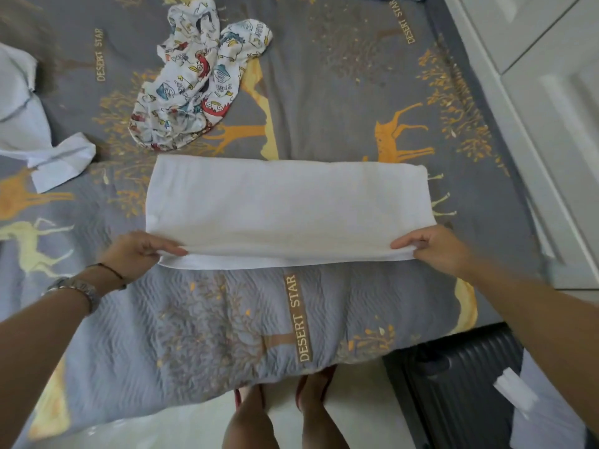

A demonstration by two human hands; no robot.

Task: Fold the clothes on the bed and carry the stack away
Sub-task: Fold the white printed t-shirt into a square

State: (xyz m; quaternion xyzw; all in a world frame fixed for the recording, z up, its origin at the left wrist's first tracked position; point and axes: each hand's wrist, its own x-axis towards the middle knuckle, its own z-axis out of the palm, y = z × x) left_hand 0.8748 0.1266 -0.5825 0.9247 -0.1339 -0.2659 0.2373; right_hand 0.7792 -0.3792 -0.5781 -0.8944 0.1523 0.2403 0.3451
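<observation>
Left hand (137,251) and right hand (431,246) are pinching the near corners of the white towel (288,205); fabric is appearing soft, light, limp, best taken at corners.

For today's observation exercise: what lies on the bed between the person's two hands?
In the head view, the white towel spans the gap; the left hand and right hand each pinch a near corner.

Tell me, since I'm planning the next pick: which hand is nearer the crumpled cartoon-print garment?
Left. The left hand pinches the white towel's near-left corner, below the cartoon-print garment; the right hand pinches the far-right corner.
</observation>
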